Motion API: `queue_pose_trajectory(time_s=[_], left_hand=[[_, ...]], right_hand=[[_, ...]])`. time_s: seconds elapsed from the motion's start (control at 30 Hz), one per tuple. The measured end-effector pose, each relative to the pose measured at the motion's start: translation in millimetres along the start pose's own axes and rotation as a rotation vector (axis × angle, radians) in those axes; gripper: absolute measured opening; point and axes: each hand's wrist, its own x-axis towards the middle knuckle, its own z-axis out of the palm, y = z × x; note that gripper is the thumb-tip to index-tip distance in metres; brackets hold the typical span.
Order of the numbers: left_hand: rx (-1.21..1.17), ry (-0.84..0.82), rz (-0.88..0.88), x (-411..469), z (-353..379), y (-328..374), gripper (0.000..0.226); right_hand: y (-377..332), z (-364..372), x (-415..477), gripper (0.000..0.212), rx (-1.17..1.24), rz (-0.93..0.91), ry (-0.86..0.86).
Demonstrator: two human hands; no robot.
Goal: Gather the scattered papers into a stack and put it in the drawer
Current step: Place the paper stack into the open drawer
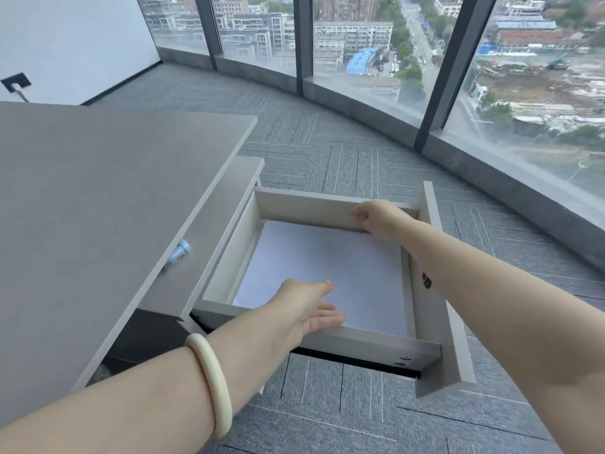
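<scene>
The grey drawer (438, 290) stands pulled out from the desk's right side. A white stack of papers (320, 273) lies flat on its bottom and fills most of it. My left hand (307, 309) reaches over the drawer's near wall with straight fingers, its fingertips just above the near edge of the papers. A pale bangle sits on that wrist. My right hand (376, 217) grips the top of the drawer's far wall, its fingers curled over the edge.
The grey desk top (98, 198) fills the left side. A small silvery lock (178, 253) sits on the desk's edge beside the drawer. Grey carpet (343, 158) runs to a curved wall of windows (376, 44) at the back and right.
</scene>
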Motion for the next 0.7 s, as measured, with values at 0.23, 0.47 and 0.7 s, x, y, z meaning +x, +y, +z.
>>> queue_pose_trajectory(time_s=[0.23, 0.47, 0.7], left_hand=[[0.578, 0.239, 0.385, -5.1, 4.6, -13.9, 0.035], [1.029, 0.281, 0.648, -3.0, 39.3, -36.0, 0.071], [1.412, 0.398, 0.603, 0.0, 21.7, -50.6, 0.081]], right_hand=[[45.5, -57.6, -64.6, 0.026, 0.655, 0.042, 0.358], [140.3, 21.1, -159.1, 0.053, 1.379, 0.424, 0.116], [132.7, 121.6, -194.7, 0.074, 1.693, 0.427, -0.290]])
